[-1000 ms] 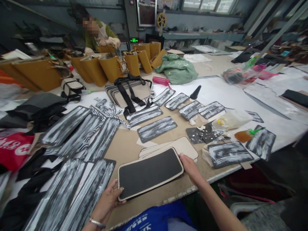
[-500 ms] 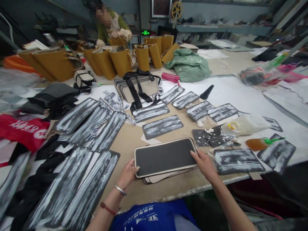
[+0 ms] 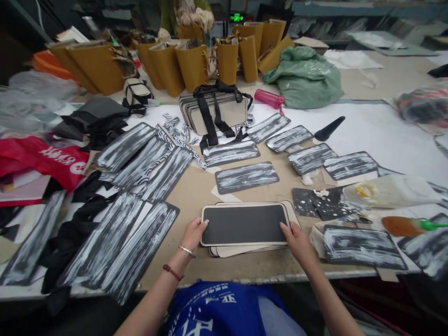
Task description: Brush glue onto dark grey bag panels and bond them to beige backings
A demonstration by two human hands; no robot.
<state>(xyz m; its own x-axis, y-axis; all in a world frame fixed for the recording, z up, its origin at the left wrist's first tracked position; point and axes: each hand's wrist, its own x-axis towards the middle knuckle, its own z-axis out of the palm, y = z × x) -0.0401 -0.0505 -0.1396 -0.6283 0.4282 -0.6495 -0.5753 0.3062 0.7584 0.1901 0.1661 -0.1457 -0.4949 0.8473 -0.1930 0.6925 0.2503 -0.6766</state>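
Observation:
Between my hands is a black rectangular panel (image 3: 245,226) with rounded corners and a pale border. My left hand (image 3: 196,233) pinches its left end, thumb on top. At the right end my right hand (image 3: 295,238) grips it the same way. Directly beneath lie more pale-edged panels (image 3: 231,252), stacked slightly askew. Behind the stack rests a dark piece streaked with white paste (image 3: 247,177). Long streaked strips (image 3: 140,247) lie to the left of my left hand, and another streaked piece (image 3: 362,246) is right of my right hand.
A strapped bundle of panels (image 3: 217,112) stands mid-table, with mustard-coloured bags (image 3: 192,67) behind it. A green plastic bag (image 3: 308,79) and a pink roll (image 3: 269,98) are nearby. At right lie a glue bottle (image 3: 402,226) and a pale container (image 3: 392,191). A person (image 3: 196,18) stands across the table.
My view has tilted downward. The panel in my hands has been levelled and sits lower over the stack, its right end no longer raised. Both hands still hold it.

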